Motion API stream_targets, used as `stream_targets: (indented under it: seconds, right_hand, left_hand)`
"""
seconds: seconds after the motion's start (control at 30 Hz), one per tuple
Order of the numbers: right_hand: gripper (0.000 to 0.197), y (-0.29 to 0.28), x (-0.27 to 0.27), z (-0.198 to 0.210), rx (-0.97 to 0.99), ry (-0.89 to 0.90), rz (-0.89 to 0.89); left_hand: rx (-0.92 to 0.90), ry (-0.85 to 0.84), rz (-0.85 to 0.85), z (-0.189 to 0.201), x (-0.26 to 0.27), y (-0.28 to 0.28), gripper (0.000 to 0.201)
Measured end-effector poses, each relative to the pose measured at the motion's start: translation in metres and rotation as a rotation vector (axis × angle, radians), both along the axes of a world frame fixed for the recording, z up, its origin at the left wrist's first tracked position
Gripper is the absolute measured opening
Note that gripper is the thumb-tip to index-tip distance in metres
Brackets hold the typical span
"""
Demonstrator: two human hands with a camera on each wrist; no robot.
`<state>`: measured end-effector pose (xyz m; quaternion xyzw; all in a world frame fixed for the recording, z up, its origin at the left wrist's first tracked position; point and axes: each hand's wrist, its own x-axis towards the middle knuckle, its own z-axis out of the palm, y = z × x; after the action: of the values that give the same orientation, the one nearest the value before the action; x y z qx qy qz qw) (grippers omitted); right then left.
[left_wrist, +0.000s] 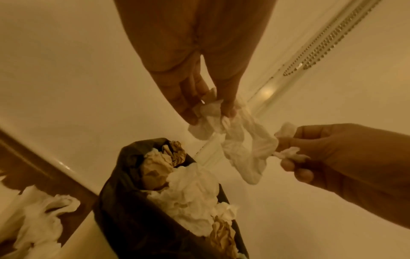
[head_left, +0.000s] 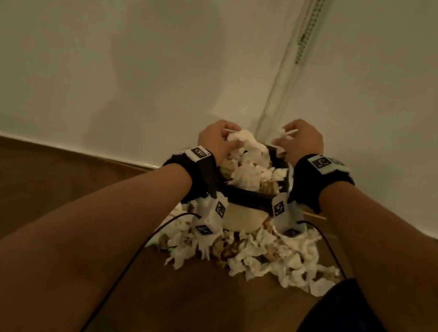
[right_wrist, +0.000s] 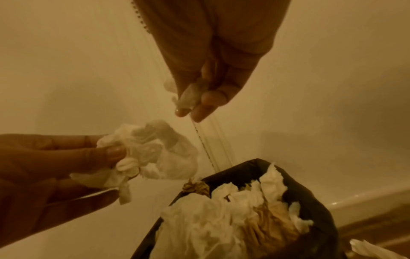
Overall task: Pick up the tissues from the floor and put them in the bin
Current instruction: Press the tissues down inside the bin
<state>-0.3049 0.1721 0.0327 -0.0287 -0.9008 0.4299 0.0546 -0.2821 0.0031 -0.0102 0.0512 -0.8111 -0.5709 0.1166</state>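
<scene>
Head view: nearest us, loose tissues (head_left: 252, 254) litter the floor (head_left: 188, 305) around the bin (head_left: 247, 196), itself heaped full. Above it our left hand (head_left: 216, 138) clutches a white wad (head_left: 241, 136); our right hand (head_left: 301, 142) pinches a scrap (head_left: 282, 136).

crumpled paper tissues (head_left: 243, 254), wood floor (head_left: 36, 178)
</scene>
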Motion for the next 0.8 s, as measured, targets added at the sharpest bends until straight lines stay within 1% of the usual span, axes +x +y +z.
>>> stream_targets:
  seconds: [0.07, 0.13, 0.2, 0.27, 0.37, 0.47, 0.53, 0.6, 0.7, 0.73, 0.8]
  right_hand:
    - [0.017, 0.007, -0.005, -0.006, 0.040, -0.060, -0.012]
    - [0.016, 0.008, -0.010, -0.012, 0.088, -0.124, 0.033]
    - [0.022, 0.008, -0.015, -0.017, 0.168, -0.167, 0.073]
    - [0.027, 0.006, -0.020, -0.021, 0.244, -0.212, 0.063]
    - [0.034, 0.001, -0.026, -0.028, 0.350, -0.255, 0.076]
    - [0.037, -0.003, -0.035, -0.042, 0.482, -0.287, 0.101]
    - [0.038, -0.003, -0.039, -0.051, 0.534, -0.304, 0.095]
    - [0.037, -0.003, -0.042, -0.059, 0.600, -0.332, 0.113]
    - [0.039, -0.006, -0.042, -0.069, 0.696, -0.391, 0.201]
    - [0.040, -0.008, -0.041, -0.072, 0.713, -0.411, 0.244]
    - [0.039, -0.012, -0.040, -0.075, 0.752, -0.437, 0.314]
  left_hand:
    - [-0.096, 0.007, -0.006, -0.001, -0.010, 0.004, 0.021]
    - [-0.169, -0.010, -0.008, -0.008, -0.015, 0.005, 0.019]
    - [-0.225, -0.036, 0.016, -0.019, -0.017, 0.006, 0.016]
    - [-0.232, -0.054, 0.045, -0.030, -0.017, 0.010, 0.014]
    - [-0.217, -0.057, 0.063, -0.042, -0.021, 0.016, 0.020]
    - [-0.335, -0.044, 0.043, -0.048, -0.027, 0.021, 0.025]
    - [-0.437, -0.051, -0.009, -0.051, -0.029, 0.023, 0.027]
    - [-0.572, -0.070, -0.125, -0.055, -0.030, 0.025, 0.031]
    - [-0.908, -0.206, -0.343, -0.064, -0.026, 0.026, 0.039]
    - [-0.979, -0.233, -0.382, -0.067, -0.025, 0.024, 0.042]
    - [-0.989, -0.251, -0.400, -0.074, -0.022, 0.020, 0.048]
